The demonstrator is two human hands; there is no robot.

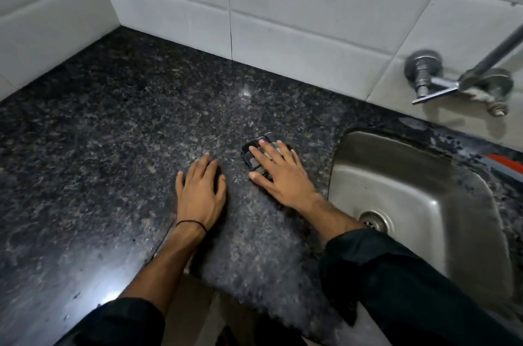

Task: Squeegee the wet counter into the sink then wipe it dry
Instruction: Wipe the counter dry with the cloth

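A dark speckled granite counter (127, 125) fills the view. My right hand (278, 173) lies flat on a dark checked cloth (250, 154), pressing it onto the counter just left of the steel sink (418, 192). Fingers are spread over the cloth, and most of it is hidden under the palm. My left hand (202, 190) rests flat on the bare counter beside it, fingers apart, holding nothing. A black band circles the left wrist. No squeegee is clearly visible.
White tiled walls (283, 20) meet the counter at the back and left. A metal wall tap (441, 76) sits above the sink, whose drain (373, 219) shows near my right sleeve. An orange-red object (506, 163) lies at the far right edge.
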